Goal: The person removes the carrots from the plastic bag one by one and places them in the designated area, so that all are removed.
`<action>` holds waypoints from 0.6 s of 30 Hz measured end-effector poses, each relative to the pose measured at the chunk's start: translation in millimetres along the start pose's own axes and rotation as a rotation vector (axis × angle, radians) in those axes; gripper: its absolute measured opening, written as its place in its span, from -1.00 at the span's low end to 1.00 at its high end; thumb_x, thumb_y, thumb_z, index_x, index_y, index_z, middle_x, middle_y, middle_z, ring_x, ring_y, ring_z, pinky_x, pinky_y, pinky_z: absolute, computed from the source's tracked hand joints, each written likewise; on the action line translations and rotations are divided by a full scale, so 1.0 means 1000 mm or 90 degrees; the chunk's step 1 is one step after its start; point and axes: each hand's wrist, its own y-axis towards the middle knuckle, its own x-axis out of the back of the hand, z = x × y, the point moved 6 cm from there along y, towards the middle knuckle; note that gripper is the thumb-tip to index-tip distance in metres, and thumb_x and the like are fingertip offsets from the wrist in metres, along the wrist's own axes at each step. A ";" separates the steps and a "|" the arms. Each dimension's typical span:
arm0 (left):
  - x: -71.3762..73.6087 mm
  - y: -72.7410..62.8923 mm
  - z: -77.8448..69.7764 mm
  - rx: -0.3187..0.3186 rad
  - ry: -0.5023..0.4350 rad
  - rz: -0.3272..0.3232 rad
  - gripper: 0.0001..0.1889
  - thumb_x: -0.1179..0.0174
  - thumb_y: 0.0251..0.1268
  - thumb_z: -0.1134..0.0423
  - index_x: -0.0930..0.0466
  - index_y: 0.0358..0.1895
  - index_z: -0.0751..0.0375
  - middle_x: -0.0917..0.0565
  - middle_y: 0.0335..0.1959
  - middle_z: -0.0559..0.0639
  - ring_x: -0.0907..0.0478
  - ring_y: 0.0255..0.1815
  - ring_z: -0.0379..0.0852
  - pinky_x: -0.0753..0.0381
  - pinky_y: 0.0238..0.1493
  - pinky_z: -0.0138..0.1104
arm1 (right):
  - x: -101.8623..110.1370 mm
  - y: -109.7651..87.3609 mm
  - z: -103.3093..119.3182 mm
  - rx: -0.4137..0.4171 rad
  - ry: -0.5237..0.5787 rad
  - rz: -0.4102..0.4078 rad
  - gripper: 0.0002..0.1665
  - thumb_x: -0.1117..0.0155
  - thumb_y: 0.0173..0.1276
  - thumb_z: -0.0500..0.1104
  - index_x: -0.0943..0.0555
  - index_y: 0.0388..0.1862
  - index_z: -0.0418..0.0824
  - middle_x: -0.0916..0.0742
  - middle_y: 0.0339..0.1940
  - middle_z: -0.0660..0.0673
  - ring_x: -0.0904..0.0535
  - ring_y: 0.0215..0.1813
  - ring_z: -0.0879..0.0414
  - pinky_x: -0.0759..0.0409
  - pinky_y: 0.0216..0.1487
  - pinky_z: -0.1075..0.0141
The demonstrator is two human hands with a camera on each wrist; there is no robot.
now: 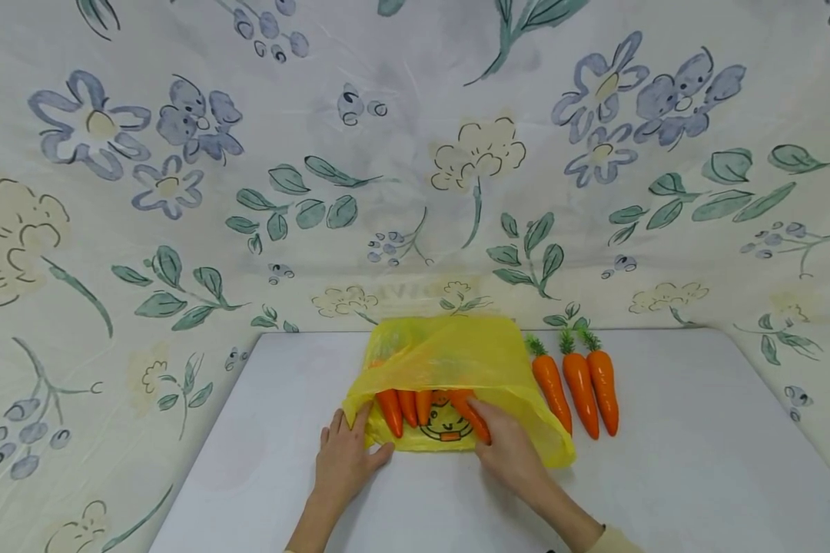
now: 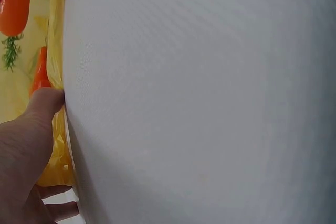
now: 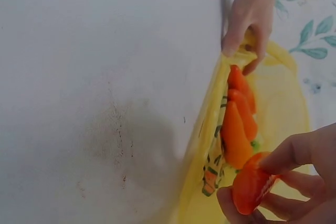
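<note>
A yellow plastic bag (image 1: 449, 349) with a printed cartoon face lies on the table, its mouth toward me. My left hand (image 1: 346, 453) holds the left edge of that mouth, thumb at the lower rim. With the thumb and fingers of my right hand (image 1: 508, 449) I grip an orange carrot (image 3: 249, 187) by its tapered end, its other end inside the bag. Three carrots (image 1: 390, 411) lie side by side in the bag, tips outward, their tops covered by yellow plastic. The held carrot also shows at the upper left of the left wrist view.
Three more carrots (image 1: 581, 392) with green tops lie on the white table (image 1: 685, 461), just right of the bag. A floral-patterned cloth (image 1: 415, 177) hangs behind the table and along its sides. Dark marks (image 3: 121, 135) show on the tabletop in the right wrist view.
</note>
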 end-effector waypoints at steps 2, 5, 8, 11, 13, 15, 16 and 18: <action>0.000 0.000 0.000 0.000 -0.001 0.001 -0.15 -0.35 0.11 -0.17 -0.34 0.43 0.18 -0.39 0.32 0.47 -0.27 0.38 0.41 -0.30 0.26 0.32 | -0.001 -0.001 0.001 0.004 -0.001 0.012 -0.21 -0.23 0.10 -0.55 -0.45 0.39 -0.25 -0.58 0.32 -0.26 -0.48 0.34 -0.18 -0.47 0.29 -0.09; 0.000 0.000 0.000 -0.001 -0.002 -0.001 -0.16 -0.35 0.11 -0.16 -0.34 0.42 0.18 -0.39 0.32 0.46 -0.28 0.37 0.41 -0.30 0.26 0.32 | -0.002 -0.004 0.003 0.015 -0.007 0.028 -0.20 -0.24 0.10 -0.55 -0.45 0.39 -0.24 -0.58 0.32 -0.27 -0.49 0.32 -0.19 -0.47 0.28 -0.10; 0.001 -0.001 -0.001 -0.007 -0.004 -0.010 -0.17 -0.36 0.10 -0.14 -0.35 0.41 0.18 -0.40 0.31 0.46 -0.28 0.37 0.41 -0.31 0.25 0.32 | -0.005 -0.006 0.006 0.027 -0.016 0.047 -0.22 -0.26 0.13 -0.54 -0.46 0.38 -0.23 -0.59 0.31 -0.26 -0.50 0.30 -0.19 -0.48 0.27 -0.10; 0.002 -0.001 0.000 -0.010 -0.005 -0.016 -0.17 -0.37 0.10 -0.14 -0.36 0.41 0.18 -0.40 0.30 0.46 -0.29 0.36 0.41 -0.32 0.24 0.32 | -0.008 -0.010 0.011 0.041 -0.032 0.074 -0.25 -0.28 0.17 -0.51 -0.46 0.38 -0.21 -0.60 0.29 -0.24 -0.52 0.27 -0.18 -0.48 0.26 -0.10; 0.001 -0.001 0.000 -0.008 -0.006 -0.015 -0.17 -0.36 0.10 -0.14 -0.35 0.41 0.18 -0.40 0.31 0.45 -0.28 0.37 0.40 -0.31 0.25 0.31 | -0.010 -0.013 0.014 0.049 -0.042 0.095 -0.26 -0.29 0.19 -0.49 -0.46 0.38 -0.18 -0.60 0.30 -0.20 -0.52 0.26 -0.16 -0.48 0.26 -0.09; 0.001 -0.001 0.001 -0.006 -0.007 -0.014 -0.17 -0.36 0.10 -0.15 -0.35 0.41 0.18 -0.40 0.31 0.45 -0.28 0.37 0.39 -0.31 0.26 0.31 | -0.012 -0.015 0.018 0.061 -0.054 0.112 -0.25 -0.28 0.20 -0.49 -0.45 0.39 -0.15 -0.59 0.31 -0.19 -0.51 0.28 -0.16 -0.47 0.27 -0.10; 0.001 -0.001 0.001 -0.005 -0.007 -0.013 -0.17 -0.36 0.10 -0.15 -0.35 0.42 0.18 -0.40 0.32 0.45 -0.28 0.38 0.39 -0.31 0.26 0.30 | -0.013 -0.016 0.019 0.066 -0.055 0.121 -0.25 -0.27 0.20 -0.49 -0.45 0.40 -0.14 -0.58 0.32 -0.18 -0.50 0.29 -0.16 -0.46 0.29 -0.10; 0.001 -0.001 0.000 -0.007 -0.009 -0.015 -0.17 -0.36 0.10 -0.15 -0.36 0.41 0.19 -0.40 0.31 0.46 -0.28 0.37 0.39 -0.31 0.25 0.31 | -0.014 -0.018 0.021 0.073 -0.058 0.133 -0.23 -0.25 0.20 -0.49 -0.44 0.41 -0.11 -0.57 0.33 -0.17 -0.48 0.33 -0.16 -0.44 0.30 -0.10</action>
